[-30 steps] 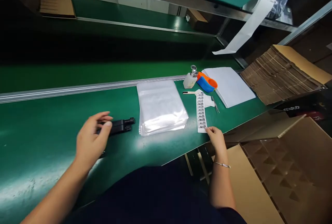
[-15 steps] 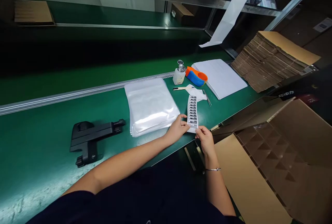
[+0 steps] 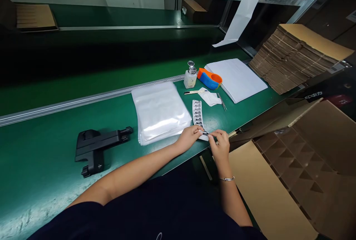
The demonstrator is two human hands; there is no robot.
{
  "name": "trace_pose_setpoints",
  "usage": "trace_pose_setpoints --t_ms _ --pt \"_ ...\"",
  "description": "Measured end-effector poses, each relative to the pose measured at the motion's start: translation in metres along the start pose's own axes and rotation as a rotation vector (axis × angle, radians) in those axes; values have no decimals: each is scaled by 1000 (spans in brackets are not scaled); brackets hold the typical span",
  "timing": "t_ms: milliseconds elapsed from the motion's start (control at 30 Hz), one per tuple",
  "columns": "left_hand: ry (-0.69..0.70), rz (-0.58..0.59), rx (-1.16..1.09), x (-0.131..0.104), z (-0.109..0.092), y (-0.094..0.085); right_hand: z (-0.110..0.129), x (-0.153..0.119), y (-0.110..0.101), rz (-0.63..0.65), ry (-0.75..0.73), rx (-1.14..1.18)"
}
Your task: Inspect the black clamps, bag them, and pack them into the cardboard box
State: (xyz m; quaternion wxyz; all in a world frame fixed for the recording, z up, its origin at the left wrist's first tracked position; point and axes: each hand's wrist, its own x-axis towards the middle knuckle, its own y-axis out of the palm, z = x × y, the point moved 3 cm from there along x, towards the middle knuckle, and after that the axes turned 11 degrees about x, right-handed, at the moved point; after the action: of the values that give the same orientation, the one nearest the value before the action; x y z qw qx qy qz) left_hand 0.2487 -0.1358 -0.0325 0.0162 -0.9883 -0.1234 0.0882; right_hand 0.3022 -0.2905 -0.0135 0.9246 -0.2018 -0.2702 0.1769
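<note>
A strip of printed labels (image 3: 197, 112) lies on the green bench near its front edge, its lower end between my two hands. My left hand (image 3: 190, 137) is closed with thumb and fingers pinching the strip's lower end. Just to the right, my right hand (image 3: 220, 144) pinches a small label at the strip's end, its fingertips close to the left ones. Left of the strip is a stack of clear plastic bags (image 3: 161, 112). Above it lie a pen (image 3: 191, 92), a white cloth or paper (image 3: 210, 98) and tweezers (image 3: 222, 102).
A pump bottle (image 3: 190, 79), an orange-blue tape dispenser (image 3: 210, 79) and white sheets (image 3: 236, 78) sit farther back. A black device (image 3: 101, 147) lies left. Flattened cartons (image 3: 294, 60) stand at right, above an open divided box (image 3: 294, 165).
The label strip's upper part has shifted left and its lower end now bends. My right hand has moved its fingertips closer to my left hand. The camera view has shifted slightly.
</note>
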Motion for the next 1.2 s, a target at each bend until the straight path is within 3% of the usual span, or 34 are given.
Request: trace_pose_setpoints --t_ms 100,200,267,333,367,467,500,567,600,667,733,833,900,1000,1200 --pt "-2 62 -52 -3 1 6 5 -3 -9 -133 -17 -18" --pt "4 141 31 -25 -9 3 -4 -2 -14 -408 242 354" --pt "16 166 242 -52 -21 -18 -13 1 -5 -415 415 599" --pt "32 95 482 -82 -34 -63 -16 6 8 -325 489 709" --pt "35 -12 577 -98 -39 -95 -16 8 15 -292 494 729" --pt "-63 -557 804 -151 -37 -205 -10 14 34 -228 475 815" --pt "-106 -684 857 -169 -29 -236 -5 17 43 -189 463 836" --pt "-172 -724 845 -197 -5 -276 12 23 66 -50 444 847" --pt "-180 -691 800 -206 9 -283 24 24 80 51 432 833" --pt "-148 -665 717 -216 32 -279 54 25 113 275 384 782" --pt "-111 -702 652 -217 45 -256 90 20 147 479 306 735" --pt "-95 -758 557 -214 49 -217 133 9 192 684 209 664" --pt "-87 -776 510 -214 46 -198 148 2 215 783 208 609" --pt "-83 -797 473 -216 42 -188 151 -4 234 860 243 531" --pt "-90 -785 476 -217 42 -188 150 -4 237 895 232 423"
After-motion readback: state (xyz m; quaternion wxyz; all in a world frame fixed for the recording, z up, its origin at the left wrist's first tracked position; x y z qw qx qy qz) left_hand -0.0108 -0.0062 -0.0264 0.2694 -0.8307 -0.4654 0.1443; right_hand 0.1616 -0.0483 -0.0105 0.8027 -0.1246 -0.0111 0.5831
